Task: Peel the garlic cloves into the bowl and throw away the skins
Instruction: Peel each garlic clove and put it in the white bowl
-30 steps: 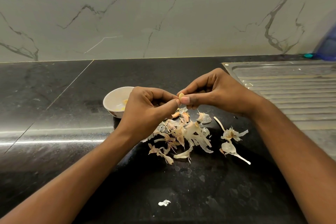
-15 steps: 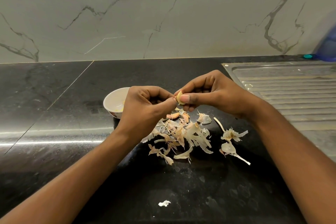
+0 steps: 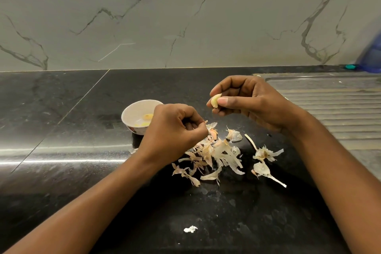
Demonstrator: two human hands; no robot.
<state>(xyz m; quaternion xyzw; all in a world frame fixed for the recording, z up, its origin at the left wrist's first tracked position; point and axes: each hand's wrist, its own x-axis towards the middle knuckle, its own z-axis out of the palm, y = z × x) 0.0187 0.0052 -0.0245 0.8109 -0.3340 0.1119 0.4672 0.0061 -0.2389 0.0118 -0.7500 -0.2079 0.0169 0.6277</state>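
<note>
Now: pale yellow peeled garlic clove [image 3: 214, 100] in R hand [image 3: 247, 101], grip clamped on it w/ thumb + fingertips, up above black stone bench [image 3: 61, 130]. L hand [image 3: 175, 130] lower, fingers curled tight over heap of papery garlic skins [image 3: 216, 152]; can't tell if holding anything. Small white bowl [image 3: 127, 109] beside L hand, yellow cloves [image 3: 148, 117] inside.

On the bench [image 3: 61, 119], the bowl [image 3: 124, 116] stands behind-left of the skins [image 3: 218, 152], cloves [image 3: 147, 117] in it. The drainer [image 3: 329, 109] lies right of the skins.
</note>
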